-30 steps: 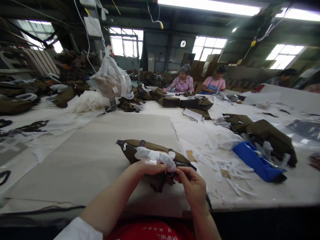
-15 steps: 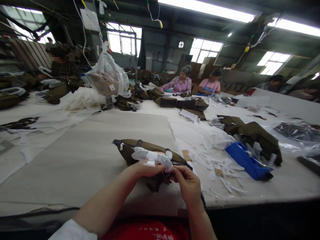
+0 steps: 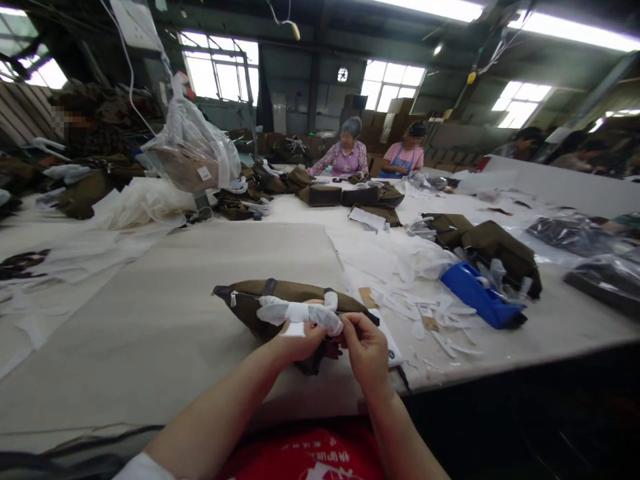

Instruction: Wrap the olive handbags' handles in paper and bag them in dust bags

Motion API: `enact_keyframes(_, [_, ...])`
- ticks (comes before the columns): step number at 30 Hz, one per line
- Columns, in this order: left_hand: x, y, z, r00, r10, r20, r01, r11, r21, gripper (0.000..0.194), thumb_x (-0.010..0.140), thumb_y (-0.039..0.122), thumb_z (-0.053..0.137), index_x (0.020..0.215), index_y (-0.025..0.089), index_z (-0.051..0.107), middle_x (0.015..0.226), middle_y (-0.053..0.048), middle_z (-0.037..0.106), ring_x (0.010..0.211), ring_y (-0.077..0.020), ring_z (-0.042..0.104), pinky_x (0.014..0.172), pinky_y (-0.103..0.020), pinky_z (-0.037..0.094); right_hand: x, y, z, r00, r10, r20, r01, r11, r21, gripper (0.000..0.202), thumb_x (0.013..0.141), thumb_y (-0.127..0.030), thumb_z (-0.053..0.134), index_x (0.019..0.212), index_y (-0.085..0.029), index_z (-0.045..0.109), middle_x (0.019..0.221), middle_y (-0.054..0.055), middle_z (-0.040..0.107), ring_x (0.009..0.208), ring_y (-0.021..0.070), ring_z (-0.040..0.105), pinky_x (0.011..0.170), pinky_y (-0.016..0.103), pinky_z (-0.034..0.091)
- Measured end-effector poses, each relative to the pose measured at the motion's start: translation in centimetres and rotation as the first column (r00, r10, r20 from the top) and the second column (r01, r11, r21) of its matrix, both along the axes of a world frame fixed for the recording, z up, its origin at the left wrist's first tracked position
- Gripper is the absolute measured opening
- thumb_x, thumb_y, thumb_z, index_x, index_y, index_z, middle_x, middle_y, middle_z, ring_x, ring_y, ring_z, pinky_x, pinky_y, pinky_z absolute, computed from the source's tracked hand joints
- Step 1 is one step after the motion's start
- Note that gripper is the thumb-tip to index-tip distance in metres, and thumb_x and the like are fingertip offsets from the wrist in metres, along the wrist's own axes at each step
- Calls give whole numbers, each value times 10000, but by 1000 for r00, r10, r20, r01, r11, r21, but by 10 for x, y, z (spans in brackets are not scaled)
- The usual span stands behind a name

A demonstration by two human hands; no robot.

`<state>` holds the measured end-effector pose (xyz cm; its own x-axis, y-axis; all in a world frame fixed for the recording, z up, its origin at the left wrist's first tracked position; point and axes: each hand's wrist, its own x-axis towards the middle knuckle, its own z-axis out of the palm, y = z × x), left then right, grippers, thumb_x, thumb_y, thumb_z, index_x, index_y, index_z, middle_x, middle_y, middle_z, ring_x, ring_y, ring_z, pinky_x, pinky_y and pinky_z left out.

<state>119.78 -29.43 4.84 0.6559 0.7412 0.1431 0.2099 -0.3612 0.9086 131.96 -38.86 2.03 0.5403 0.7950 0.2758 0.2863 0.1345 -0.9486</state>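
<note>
An olive-brown bag (image 3: pixel 295 291) with a dark zipper lies on the table right in front of me. Its handle (image 3: pixel 273 312), wrapped in white material, crosses over the top. My left hand (image 3: pixel 305 339) is closed around the handle from below, with a white piece of tape or paper hanging at the palm. At the handle's right end, the fingers of my right hand (image 3: pixel 364 340) are pinched together; what they grip is too small to make out. Dark brown pieces (image 3: pixel 320 357) hang beneath the hands.
A blue tape dispenser (image 3: pixel 477 293) stands on the right beside more olive bags (image 3: pixel 500 250). White strips (image 3: pixel 445 313) lie scattered near it. A plastic-wrapped bundle (image 3: pixel 193 150) stands at the back left. Two co-workers (image 3: pixel 347 157) are across the table.
The view has turned slightly to the right, so the surroundings sit further left. Both hands keep their places at the bag handle, with the right fingers shifted slightly.
</note>
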Motion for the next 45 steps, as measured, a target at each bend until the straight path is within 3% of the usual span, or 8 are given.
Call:
enact_keyframes(10, [-6,7,14,990,52,-133,-43,997,71,250,840,282,542,655,153,651,582,-3,614,622,-152,578,620,-245,463,10,2,4,1000,-5,-8,5,1000,1,340,872,-471,606,1028,-179,684,842,53,731,604,153,646,535,255,526])
enact_keyframes(13, [-28,8,11,983,177,-39,-170,974,147,347,906,382,489,726,150,673,616,-14,623,594,-144,566,589,-249,449,20,-12,1,988,-152,31,152,988,26,369,870,-469,614,1105,-188,656,975,79,731,624,154,658,530,258,525])
enact_keyframes(16, [-51,-1,-5,968,222,113,-240,952,188,335,950,385,445,844,169,679,797,-55,679,758,-167,623,709,-270,491,31,-26,-10,962,-232,141,240,970,-46,329,856,-500,620,884,-182,698,752,54,721,573,162,641,543,263,511])
enact_keyframes(23, [-59,-35,-50,991,118,-58,-105,976,188,223,919,307,527,1000,188,696,945,-58,723,816,-173,640,767,-274,487,13,-22,-36,976,181,121,-142,950,-277,359,852,-534,600,887,-192,703,647,37,701,540,192,643,548,288,507])
enact_keyframes(30, [-55,-26,-38,975,32,-220,1,989,146,299,904,424,541,912,187,723,908,-65,740,854,-217,660,774,-285,468,-2,-16,-30,950,305,-60,-311,923,-227,335,896,-496,549,822,-188,656,683,7,647,503,124,567,478,231,454])
enact_keyframes(36, [-38,-26,-48,982,-190,-5,185,962,-200,367,905,460,518,921,136,690,885,-67,717,823,-205,635,734,-274,477,-6,-21,-35,933,323,-158,-351,915,-197,294,893,-434,559,797,-173,655,659,-14,615,493,102,544,461,209,438])
enact_keyframes(42, [-25,-26,-58,987,-107,118,143,927,-347,336,826,464,622,850,138,698,818,-64,704,795,-209,643,741,-300,500,1,-28,-26,946,318,-67,-324,915,-239,313,902,-422,544,777,-176,691,709,16,677,536,124,587,508,226,458])
enact_keyframes(45, [-27,-20,-56,990,-47,131,94,921,-377,360,790,504,651,816,148,704,770,-58,712,746,-200,645,715,-298,504,21,-33,-30,985,171,-1,-166,955,-246,358,894,-472,550,740,-177,682,688,31,691,534,143,600,532,247,465])
